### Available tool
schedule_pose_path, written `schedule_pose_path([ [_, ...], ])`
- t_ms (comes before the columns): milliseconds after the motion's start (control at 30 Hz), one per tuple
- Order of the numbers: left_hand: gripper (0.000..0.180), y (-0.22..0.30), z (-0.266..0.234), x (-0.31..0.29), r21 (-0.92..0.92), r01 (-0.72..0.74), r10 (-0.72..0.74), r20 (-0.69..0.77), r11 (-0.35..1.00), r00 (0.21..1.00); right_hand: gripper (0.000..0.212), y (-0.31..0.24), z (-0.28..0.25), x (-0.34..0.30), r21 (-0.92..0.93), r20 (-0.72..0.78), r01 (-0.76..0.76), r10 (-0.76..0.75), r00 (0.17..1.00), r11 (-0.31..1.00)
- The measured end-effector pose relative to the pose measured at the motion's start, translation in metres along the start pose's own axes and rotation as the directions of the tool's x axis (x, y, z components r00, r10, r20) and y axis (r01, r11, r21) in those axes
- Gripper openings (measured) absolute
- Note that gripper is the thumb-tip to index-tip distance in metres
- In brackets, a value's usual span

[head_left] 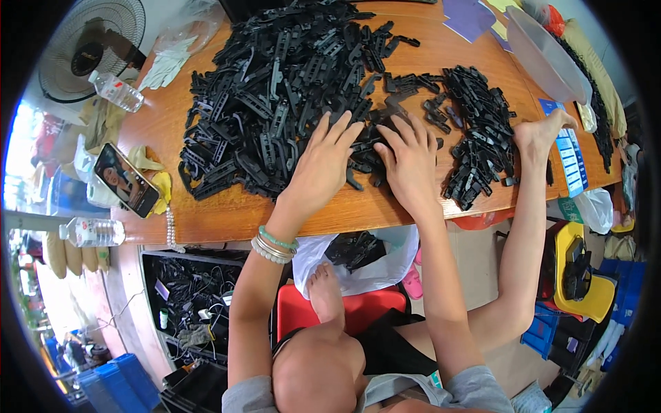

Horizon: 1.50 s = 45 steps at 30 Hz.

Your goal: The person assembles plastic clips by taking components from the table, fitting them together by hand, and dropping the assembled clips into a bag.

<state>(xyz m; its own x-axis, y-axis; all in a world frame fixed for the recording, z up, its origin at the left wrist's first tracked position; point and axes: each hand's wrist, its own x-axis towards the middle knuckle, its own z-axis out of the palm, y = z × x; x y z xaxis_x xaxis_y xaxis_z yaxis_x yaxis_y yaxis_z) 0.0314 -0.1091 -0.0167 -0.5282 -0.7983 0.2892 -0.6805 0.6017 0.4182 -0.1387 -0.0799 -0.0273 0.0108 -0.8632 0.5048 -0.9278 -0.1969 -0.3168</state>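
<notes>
A large heap of black plastic clip-like parts [255, 89] covers the left and middle of the wooden table [227, 224]. My left hand [326, 157] rests at the heap's right edge, palm down, with its fingers apart on the parts. Just right of it, my right hand [410, 160] lies over a few loose black parts, its fingers bent and spread. Some parts sit half hidden under both hands, and neither hand visibly grips one. Further right is a smaller, narrower pile of black parts [480, 138], with several loose pieces between it and the heap.
A phone [125, 180] leans at the table's left, near water bottles [118, 92] and a fan [89, 51]. A translucent basin [549, 58] stands far right. My bare foot [544, 134] is on the table's right edge. Below sits a white bag [385, 265] on a red stool [375, 301].
</notes>
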Motion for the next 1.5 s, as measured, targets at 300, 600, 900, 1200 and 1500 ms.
schedule_pose_path([
  [300, 0.040, -0.006, -0.006, -0.008, -0.066, 0.060, -0.072, -0.200, 0.996, 0.977, 0.019, -0.032, -0.010, 0.007, 0.155, 0.074, 0.179, -0.192, 0.979, 0.971],
  [600, 0.022, -0.009, 0.003, -0.003, 0.363, 0.036, 0.101, -0.353, 0.931, 0.930, 0.021, -0.031, -0.017, 0.004, 0.090, -0.124, 0.164, -0.152, 0.981, 0.982],
  [900, 0.009, 0.064, -0.008, -0.032, -0.630, 0.133, -0.355, -0.240, 0.765, 0.903, 0.024, -0.033, -0.072, -0.062, 0.753, 0.264, -0.517, 0.532, 0.804, 0.408],
  [1200, 0.018, 0.093, -0.012, -0.053, -0.802, 0.201, -0.278, 0.045, 0.563, 0.959, 0.019, -0.027, -0.090, -0.081, 0.856, 0.380, -0.470, 0.357, 0.853, 0.213],
  [1500, 0.034, 0.108, -0.007, -0.068, -0.655, 0.024, -0.138, -0.123, 0.755, 0.983, 0.014, -0.021, -0.075, -0.095, 0.858, 0.213, -0.398, 0.479, 0.852, 0.325],
])
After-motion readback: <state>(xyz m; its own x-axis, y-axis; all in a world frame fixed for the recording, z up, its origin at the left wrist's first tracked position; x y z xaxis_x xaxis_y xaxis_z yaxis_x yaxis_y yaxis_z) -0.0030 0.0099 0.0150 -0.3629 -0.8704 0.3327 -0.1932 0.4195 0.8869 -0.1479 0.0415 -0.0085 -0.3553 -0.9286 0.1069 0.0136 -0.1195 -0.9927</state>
